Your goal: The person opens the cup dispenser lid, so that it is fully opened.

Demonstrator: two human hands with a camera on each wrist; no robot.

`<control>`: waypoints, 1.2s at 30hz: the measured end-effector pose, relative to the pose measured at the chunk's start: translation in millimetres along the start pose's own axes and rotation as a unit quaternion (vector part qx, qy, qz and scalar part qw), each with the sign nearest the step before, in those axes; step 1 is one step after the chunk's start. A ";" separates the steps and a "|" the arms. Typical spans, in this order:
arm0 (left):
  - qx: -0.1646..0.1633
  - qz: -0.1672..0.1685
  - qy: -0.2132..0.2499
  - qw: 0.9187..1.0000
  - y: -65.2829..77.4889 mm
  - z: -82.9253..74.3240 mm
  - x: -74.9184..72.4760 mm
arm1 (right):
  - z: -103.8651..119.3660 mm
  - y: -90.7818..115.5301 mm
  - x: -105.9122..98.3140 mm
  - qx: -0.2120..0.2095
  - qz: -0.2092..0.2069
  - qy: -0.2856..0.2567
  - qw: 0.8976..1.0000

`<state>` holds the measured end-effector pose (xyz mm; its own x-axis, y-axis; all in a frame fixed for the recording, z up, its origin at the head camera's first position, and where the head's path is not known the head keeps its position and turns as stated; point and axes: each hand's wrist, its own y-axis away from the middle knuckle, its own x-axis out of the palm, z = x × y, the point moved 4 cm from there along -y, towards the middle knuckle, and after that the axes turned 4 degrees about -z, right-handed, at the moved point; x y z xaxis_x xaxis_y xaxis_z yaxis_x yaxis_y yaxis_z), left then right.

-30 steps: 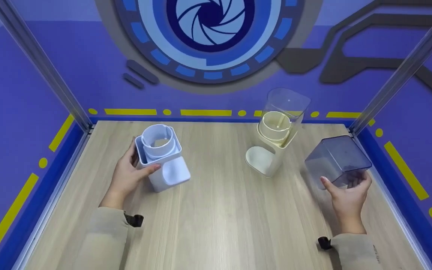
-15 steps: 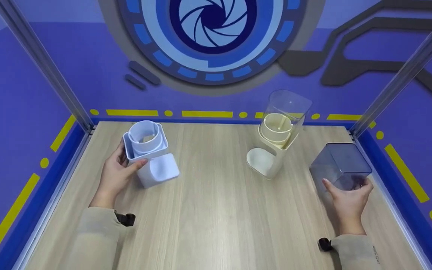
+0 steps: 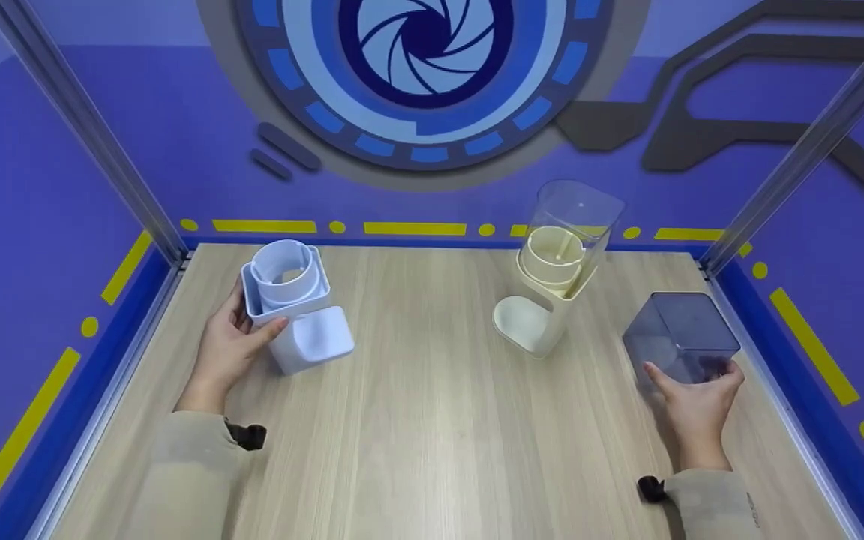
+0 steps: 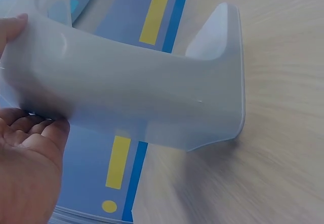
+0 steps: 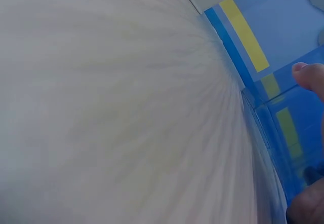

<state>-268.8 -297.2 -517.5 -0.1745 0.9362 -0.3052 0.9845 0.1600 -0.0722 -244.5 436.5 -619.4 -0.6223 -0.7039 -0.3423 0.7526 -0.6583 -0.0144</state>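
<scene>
At left, the left hand [image 3: 223, 349] curls wide round a pale-blue dispenser stand [image 3: 304, 341]; the right hand [image 3: 694, 409] likewise grips a smoky container [image 3: 679, 334].

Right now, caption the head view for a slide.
Left grip holds a blue stand, right grip a grey box; a cream stand with a clear cover stands between.
</scene>
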 end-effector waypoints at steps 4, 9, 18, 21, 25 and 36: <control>-0.004 0.001 0.002 1.000 -0.7 1.2 -0.7 | -2.3 -0.6 1.3 0.003 0.009 0.007 1.000; -0.011 0.000 0.006 1.000 0.5 1.2 -1.1 | -4.1 -0.3 2.8 0.013 0.016 0.015 1.000; -0.004 -0.019 -0.012 1.000 4.0 -3.2 -5.4 | 7.9 9.0 -1.7 0.019 0.037 -0.026 0.999; 0.017 -0.043 -0.004 0.999 7.2 -10.8 -9.7 | 21.2 15.0 -8.4 -0.015 0.025 -0.065 0.998; 0.044 -0.081 -0.002 0.996 13.5 -25.0 -13.8 | 46.6 24.8 -17.6 -0.063 -0.003 -0.132 0.989; 0.202 -0.208 0.064 0.955 39.1 -87.1 6.6 | 101.6 39.4 -24.4 -0.210 -0.035 -0.334 0.918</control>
<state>-229.8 -257.5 -439.7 -0.5198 0.8527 -0.0526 0.7380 0.4172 -0.5304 -221.4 400.6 -516.1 -0.5601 -0.7625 0.3239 0.6352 -0.6463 -0.4229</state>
